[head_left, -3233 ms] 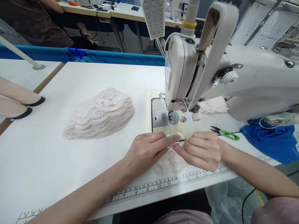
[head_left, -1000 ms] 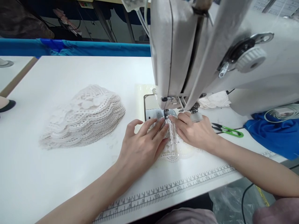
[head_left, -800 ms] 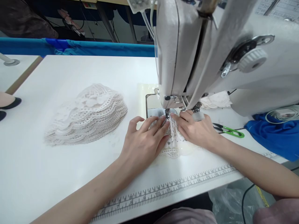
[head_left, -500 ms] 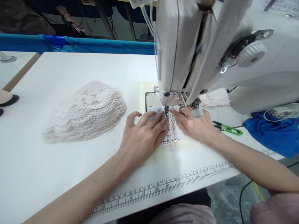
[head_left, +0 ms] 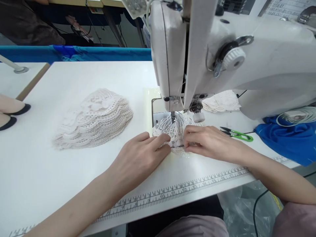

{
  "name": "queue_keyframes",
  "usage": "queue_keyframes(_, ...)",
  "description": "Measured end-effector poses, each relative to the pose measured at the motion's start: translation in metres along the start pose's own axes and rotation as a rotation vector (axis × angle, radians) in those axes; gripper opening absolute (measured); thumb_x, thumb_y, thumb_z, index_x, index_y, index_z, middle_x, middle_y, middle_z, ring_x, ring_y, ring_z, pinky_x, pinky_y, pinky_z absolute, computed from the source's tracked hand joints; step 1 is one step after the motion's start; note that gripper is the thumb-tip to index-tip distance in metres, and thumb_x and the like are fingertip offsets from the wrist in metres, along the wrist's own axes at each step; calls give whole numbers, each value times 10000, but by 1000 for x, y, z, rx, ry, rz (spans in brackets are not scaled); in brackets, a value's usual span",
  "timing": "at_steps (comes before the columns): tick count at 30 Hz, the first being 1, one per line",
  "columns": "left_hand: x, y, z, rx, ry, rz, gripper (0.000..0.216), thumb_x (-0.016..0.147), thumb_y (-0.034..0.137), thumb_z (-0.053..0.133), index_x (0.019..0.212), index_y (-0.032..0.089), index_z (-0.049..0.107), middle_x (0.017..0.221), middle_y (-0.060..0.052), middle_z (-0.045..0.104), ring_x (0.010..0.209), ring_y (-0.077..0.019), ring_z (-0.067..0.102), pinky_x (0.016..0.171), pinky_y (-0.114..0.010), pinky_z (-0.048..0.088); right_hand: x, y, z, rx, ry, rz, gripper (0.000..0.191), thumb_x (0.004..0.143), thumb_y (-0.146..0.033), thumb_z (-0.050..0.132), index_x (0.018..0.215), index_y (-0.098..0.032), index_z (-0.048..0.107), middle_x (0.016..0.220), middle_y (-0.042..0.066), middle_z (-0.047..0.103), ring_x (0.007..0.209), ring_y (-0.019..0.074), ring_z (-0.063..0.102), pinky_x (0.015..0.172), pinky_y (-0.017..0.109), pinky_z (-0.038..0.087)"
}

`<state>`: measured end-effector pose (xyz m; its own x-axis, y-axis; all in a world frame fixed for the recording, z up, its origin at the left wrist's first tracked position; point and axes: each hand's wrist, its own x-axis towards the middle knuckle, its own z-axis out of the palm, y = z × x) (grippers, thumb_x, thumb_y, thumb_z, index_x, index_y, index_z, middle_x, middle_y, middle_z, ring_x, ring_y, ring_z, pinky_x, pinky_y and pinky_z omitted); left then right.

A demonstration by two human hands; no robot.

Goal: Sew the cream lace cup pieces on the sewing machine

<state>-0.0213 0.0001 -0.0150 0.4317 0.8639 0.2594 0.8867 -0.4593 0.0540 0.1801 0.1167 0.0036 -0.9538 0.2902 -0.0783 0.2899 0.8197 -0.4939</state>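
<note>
Lace piece (head_left: 178, 129), pale and openwork, lies beneath the presser foot (head_left: 173, 117), gathered there and fanning out toward the person. It looks light, limp and easily stretched, its holes likely to snag; a gentle hold on the broad near edges, clear of the needle area, would suit it best. Right hand (head_left: 209, 144) has its fingers curled in, closed in a pinch on the lace's near right side. Left hand (head_left: 140, 157) is half curled, thumb and forefinger close together at the near left edge; whether they pinch or only press, I cannot tell. Around it are smooth metal plating and the hard, glossy white sewing machine (head_left: 169, 56). Leftward, a domed lace stack (head_left: 96, 121) shows layered scalloped edges on the sleek white table (head_left: 74, 181); rightward lie green-handled snips (head_left: 240, 135) and crumpled blue cloth (head_left: 287, 141).
</note>
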Motion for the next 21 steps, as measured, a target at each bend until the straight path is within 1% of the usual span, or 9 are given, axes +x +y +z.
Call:
queue_keyframes(3,3,5,-3,-171,-18,-224,254,959,216,363,911,184,610,919,-21,675,558,-109,571,496,-254,383,0,-1,0,123,76,94,123,939,-207,496,834,-182,554,783,-29,585,612,80,530,570,222,357)
queue_keyframes(5,3,8,-5,-245,-59,-312,199,950,269,404,990,182,577,906,-11,661,532,-103,564,460,-238,384,0,-2,1,196,103,140,137,953,-208,463,851,-184,551,725,-50,573,512,55,489,541,213,353)
queue_keyframes(8,0,11,-4,-139,-117,-231,155,911,290,482,966,180,576,981,-23,636,457,-86,498,393,-238,331,-1,-4,4,159,96,112,87,897,-275,574,890,-189,568,815,-33,601,544,66,499,535,216,347)
queue_keyframes(11,-3,12,-1,-76,-99,-161,199,934,219,400,859,179,580,977,-29,626,468,-85,494,396,-236,318,-1,-5,8,30,55,53,75,849,-246,629,893,-195,596,949,2,605,636,96,524,546,228,336)
queue_keyframes(12,-3,12,-1,-114,-86,-187,220,944,209,369,868,181,573,963,-28,628,492,-87,515,412,-233,338,-2,-6,9,19,58,48,17,869,-210,592,874,-195,599,949,5,605,657,101,533,555,230,339)
queue_keyframes(14,-1,11,-2,-227,-71,-294,212,961,234,341,931,190,546,927,-22,638,536,-95,555,448,-224,377,-2,-6,9,76,89,78,126,916,-161,491,840,-193,587,877,-3,611,648,96,544,568,228,354)
queue_keyframes(17,6,9,-7,-337,-71,-420,204,977,297,316,961,204,497,734,17,630,507,-108,553,456,-221,376,-2,-7,7,264,115,184,172,962,-194,391,898,-197,550,691,-38,588,527,82,533,535,218,373)
queue_keyframes(19,12,8,-10,-343,-84,-436,216,979,307,305,933,207,490,635,33,600,475,-118,536,441,-225,351,-1,-7,6,316,156,211,176,974,-222,371,925,-197,539,650,-43,583,531,90,552,538,216,386)
queue_keyframes(21,18,5,-12,-349,-107,-443,208,967,301,330,929,202,508,632,23,607,487,-130,548,440,-231,351,1,-6,6,264,205,186,145,960,-244,423,933,-196,558,712,-23,618,614,107,583,574,225,395)
